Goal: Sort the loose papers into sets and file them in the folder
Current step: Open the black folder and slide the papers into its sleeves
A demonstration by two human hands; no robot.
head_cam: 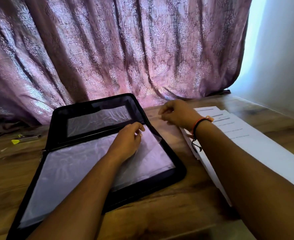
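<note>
Left hand [129, 137]: I pinch the folder sleeve [70, 167] mouth.
Right hand [177, 115]: pinching its flimsy, slippery film.
Papers [246, 135]: light, floppy; lift by edges.

No text can be read. The loose papers [238, 129], fanned out near the right edge of the desk [160, 213], each carry a dark printed line across the top. These lines show only as blurred bars, with no letters to make out. A small tool [26, 138] with a yellow tip lies near the desk's left edge. A pale yellow mark on its body may be a letter, but it is too small to tell.
</note>
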